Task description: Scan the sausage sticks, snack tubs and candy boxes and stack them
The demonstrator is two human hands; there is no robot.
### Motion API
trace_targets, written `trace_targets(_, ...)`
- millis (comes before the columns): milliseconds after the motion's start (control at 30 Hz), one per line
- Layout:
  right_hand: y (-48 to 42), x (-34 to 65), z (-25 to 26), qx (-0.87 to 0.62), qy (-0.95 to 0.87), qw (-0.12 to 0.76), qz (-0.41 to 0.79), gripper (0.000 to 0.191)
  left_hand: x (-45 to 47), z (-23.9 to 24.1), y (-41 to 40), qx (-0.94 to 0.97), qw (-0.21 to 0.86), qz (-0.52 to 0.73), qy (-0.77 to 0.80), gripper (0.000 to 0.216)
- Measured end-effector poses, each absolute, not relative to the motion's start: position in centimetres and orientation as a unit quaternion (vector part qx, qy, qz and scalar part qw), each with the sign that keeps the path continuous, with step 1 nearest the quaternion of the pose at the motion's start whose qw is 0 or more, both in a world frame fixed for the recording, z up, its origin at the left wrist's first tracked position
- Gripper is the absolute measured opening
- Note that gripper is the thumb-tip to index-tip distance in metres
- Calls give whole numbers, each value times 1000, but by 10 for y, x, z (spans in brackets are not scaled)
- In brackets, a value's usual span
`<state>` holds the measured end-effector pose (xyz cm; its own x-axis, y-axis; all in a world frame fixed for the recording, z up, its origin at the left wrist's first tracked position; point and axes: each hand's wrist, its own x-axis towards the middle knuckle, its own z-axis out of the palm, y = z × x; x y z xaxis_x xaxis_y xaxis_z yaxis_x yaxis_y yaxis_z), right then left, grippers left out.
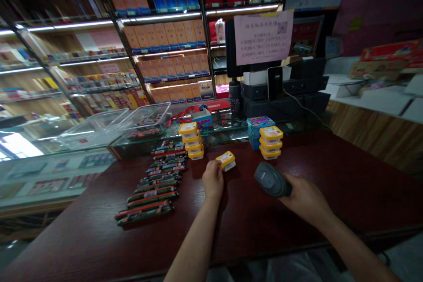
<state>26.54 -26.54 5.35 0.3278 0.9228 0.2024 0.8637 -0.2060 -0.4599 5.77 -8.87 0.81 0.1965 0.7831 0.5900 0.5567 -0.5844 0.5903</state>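
Note:
My left hand [213, 179] pinches a small tub with a yellow lid [226, 160], tilted so that its barcode side faces me. In my right hand [306, 198] is a dark grey handheld barcode scanner [271, 179], its head pointing left toward the tub. A stack of yellow-lidded tubs [192, 141] stands behind my left hand. Another stack of the same tubs [271, 142] stands beyond the scanner, beside a pile of blue packets [254, 131]. Left of my left hand, several long dark sausage-shaped packs [152, 194] lie in a row on the brown table [244, 229].
A glass counter [228, 134] borders the table's far side, with clear plastic bins [145, 116] at left. A monitor with a paper sign [262, 37] and a black phone [275, 83] stand behind. Shelves of boxes [165, 37] line the wall; cartons [383, 68] sit at right.

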Motion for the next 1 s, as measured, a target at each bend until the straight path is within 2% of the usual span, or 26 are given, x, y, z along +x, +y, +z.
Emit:
trace_targets(100, -258, 274, 48, -795, -583, 165, 1, 20, 54, 7, -80, 754, 118, 475, 438, 23)
trace_targets(233, -249, 290, 28, -768, -627, 121, -57, 23, 49, 9, -74, 735, 90, 468, 483, 29)
trace_targets(367, -247, 299, 6, -749, -647, 126, -74, 25, 48, 13, -78, 726, -1, 412, 550, 22)
trace_targets(433, -247, 299, 1, -745, -651, 129, -67, 29, 50, 12, -82, 754, -33, 383, 533, 21)
trace_targets(567, -250, 295, 3, -747, -645, 142, -75, 31, 59, 10, -84, 830, -32, 316, 459, 27)
trace_targets(800, -251, 298, 4, -741, -650, 156, -65, 25, 68, 25, -57, 823, -41, 210, 526, 23)
trace_targets(1000, -248, 304, -6, -733, -651, 175, -87, 28, 69, 35, -30, 819, -52, 181, 543, 26)
